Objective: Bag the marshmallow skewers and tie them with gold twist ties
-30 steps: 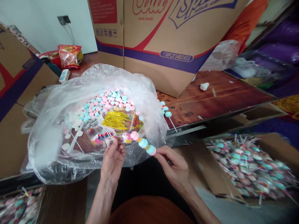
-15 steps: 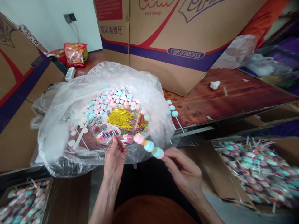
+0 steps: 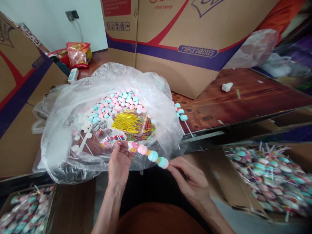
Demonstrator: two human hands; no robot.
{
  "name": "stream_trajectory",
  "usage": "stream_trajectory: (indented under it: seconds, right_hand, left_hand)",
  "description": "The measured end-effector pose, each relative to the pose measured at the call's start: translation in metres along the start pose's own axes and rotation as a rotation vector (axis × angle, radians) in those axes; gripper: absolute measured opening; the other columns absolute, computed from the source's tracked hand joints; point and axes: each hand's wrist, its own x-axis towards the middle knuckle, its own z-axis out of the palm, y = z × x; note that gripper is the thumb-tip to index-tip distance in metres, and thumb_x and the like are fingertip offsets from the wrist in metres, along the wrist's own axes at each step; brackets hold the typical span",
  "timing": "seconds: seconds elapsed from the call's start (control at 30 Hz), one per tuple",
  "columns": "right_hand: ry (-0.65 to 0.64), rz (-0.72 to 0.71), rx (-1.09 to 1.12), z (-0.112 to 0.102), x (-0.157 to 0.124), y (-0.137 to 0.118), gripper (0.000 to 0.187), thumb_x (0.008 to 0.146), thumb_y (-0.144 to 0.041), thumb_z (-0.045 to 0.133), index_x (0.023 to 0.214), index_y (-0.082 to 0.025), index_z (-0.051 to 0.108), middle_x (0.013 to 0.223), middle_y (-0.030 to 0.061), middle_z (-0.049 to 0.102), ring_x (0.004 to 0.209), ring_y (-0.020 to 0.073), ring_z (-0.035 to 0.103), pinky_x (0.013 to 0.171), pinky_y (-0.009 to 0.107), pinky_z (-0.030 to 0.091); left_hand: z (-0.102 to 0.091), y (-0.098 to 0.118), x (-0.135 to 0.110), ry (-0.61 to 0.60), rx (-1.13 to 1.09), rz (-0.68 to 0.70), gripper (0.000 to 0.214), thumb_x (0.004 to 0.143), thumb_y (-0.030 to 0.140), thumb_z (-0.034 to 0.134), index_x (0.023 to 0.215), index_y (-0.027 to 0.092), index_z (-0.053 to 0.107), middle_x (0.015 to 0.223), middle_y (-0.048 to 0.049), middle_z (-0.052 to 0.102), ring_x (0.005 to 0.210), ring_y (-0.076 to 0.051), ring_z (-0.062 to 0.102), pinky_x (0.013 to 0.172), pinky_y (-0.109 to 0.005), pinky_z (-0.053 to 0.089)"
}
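My left hand (image 3: 119, 164) is closed on a clear printed candy wrapper (image 3: 133, 146), held between thumb and fingers. A skewer of pink and blue candies (image 3: 153, 156), with small orange and green pieces between them, points into the wrapper's mouth. Its near end is pinched by my right hand (image 3: 187, 177); the stick there is hidden by the fingers. Beyond my hands, a plastic box of gold twist ties (image 3: 127, 122) rests in a large clear plastic bag (image 3: 65, 156). Loose pink and blue candies (image 3: 117, 100), ring candies (image 3: 148, 131) and more printed wrappers (image 3: 109, 135) lie around it.
Candy skewers (image 3: 181, 113) lie right of the bag on the wooden table (image 3: 234, 97). A large carton (image 3: 165, 68) stands behind, another carton (image 3: 14, 97) at left. Boxes of wrapped candy sticks (image 3: 270, 172) sit low on both sides. A crumpled tissue (image 3: 227, 86) lies at right.
The candy skewer has moved left toward my left hand, and its pink tip is now at the wrapper's mouth. My right hand has followed it slightly left.
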Motion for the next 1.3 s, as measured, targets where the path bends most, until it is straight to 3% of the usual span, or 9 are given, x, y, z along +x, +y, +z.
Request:
stream_trajectory:
  seconds: [0.13, 0.27, 0.37, 0.5, 0.6, 0.9, 1.13, 1.3]
  right_hand:
    - [-0.012, 0.047, 0.019, 0.002, 0.001, 0.000, 0.015, 0.091, -0.005, 0.062, 0.091, -0.019, 0.066, 0.074, 0.0013, 0.064, 0.063, 0.0124, 0.059, 0.058, 0.024, 0.046]
    - [-0.059, 0.102, 0.058, 0.002, 0.002, -0.001, 0.012, 0.092, -0.011, 0.062, 0.087, -0.019, 0.069, 0.072, 0.0009, 0.064, 0.062, 0.0129, 0.059, 0.058, 0.024, 0.046]
    - [-0.125, 0.238, 0.081, 0.000, 0.003, -0.003, 0.016, 0.094, -0.020, 0.061, 0.082, -0.019, 0.071, 0.070, 0.0004, 0.064, 0.062, 0.0131, 0.059, 0.059, 0.023, 0.045]
    - [-0.233, 0.481, 0.126, -0.003, 0.004, -0.006, 0.027, 0.096, -0.035, 0.058, 0.080, -0.019, 0.072, 0.060, -0.0016, 0.055, 0.056, 0.0121, 0.051, 0.053, 0.023, 0.040]
    - [-0.300, 0.587, 0.200, -0.004, 0.006, -0.007, 0.034, 0.095, -0.043, 0.057, 0.076, -0.018, 0.071, 0.055, -0.0031, 0.046, 0.052, 0.0109, 0.043, 0.049, 0.022, 0.035]
    - [-0.207, 0.535, 0.119, -0.004, 0.003, -0.006, 0.033, 0.095, -0.043, 0.058, 0.080, -0.018, 0.073, 0.056, -0.0028, 0.047, 0.051, 0.0111, 0.046, 0.048, 0.022, 0.037]
    - [-0.232, 0.481, 0.104, -0.002, 0.002, -0.011, 0.028, 0.096, -0.036, 0.055, 0.085, -0.018, 0.073, 0.057, -0.0034, 0.049, 0.052, 0.0109, 0.048, 0.051, 0.022, 0.038]
    - [-0.248, 0.505, 0.145, 0.002, 0.000, -0.011, 0.029, 0.096, -0.037, 0.056, 0.081, -0.018, 0.072, 0.058, -0.0028, 0.050, 0.054, 0.0117, 0.049, 0.052, 0.022, 0.039]
  left_hand:
    - [0.000, 0.001, 0.000, -0.009, -0.003, -0.081, 0.012, 0.090, 0.023, 0.066, 0.081, 0.016, 0.067, 0.072, -0.0015, 0.067, 0.060, -0.013, 0.061, 0.061, -0.027, 0.052]
    - [0.002, 0.004, 0.000, 0.015, -0.016, -0.135, 0.019, 0.096, 0.026, 0.055, 0.082, 0.018, 0.066, 0.081, -0.0048, 0.070, 0.077, -0.021, 0.069, 0.065, -0.032, 0.054]
    - [0.001, 0.005, 0.001, -0.009, -0.014, -0.125, 0.020, 0.096, 0.027, 0.055, 0.081, 0.019, 0.066, 0.083, -0.0047, 0.071, 0.083, -0.023, 0.070, 0.068, -0.036, 0.055]
    - [-0.002, 0.005, 0.003, -0.015, 0.029, -0.124, 0.019, 0.094, 0.029, 0.058, 0.081, 0.018, 0.067, 0.078, -0.0054, 0.070, 0.070, -0.020, 0.067, 0.065, -0.033, 0.053]
    - [-0.004, 0.005, 0.004, -0.011, 0.031, -0.143, 0.021, 0.094, 0.030, 0.057, 0.082, 0.016, 0.069, 0.078, -0.0075, 0.070, 0.068, -0.019, 0.066, 0.065, -0.033, 0.053]
    - [-0.006, 0.007, 0.006, 0.021, 0.016, -0.162, 0.017, 0.089, 0.028, 0.065, 0.079, 0.015, 0.068, 0.073, -0.0062, 0.068, 0.065, -0.018, 0.063, 0.064, -0.031, 0.053]
    - [-0.007, 0.002, 0.003, -0.032, 0.125, -0.013, 0.021, 0.067, 0.021, 0.087, 0.077, 0.013, 0.070, 0.077, -0.0028, 0.070, 0.064, -0.013, 0.062, 0.062, -0.025, 0.052]
    - [-0.006, 0.001, -0.002, -0.023, 0.171, 0.037, 0.022, 0.061, 0.014, 0.089, 0.067, 0.013, 0.068, 0.076, -0.0031, 0.072, 0.069, -0.014, 0.065, 0.065, -0.026, 0.053]
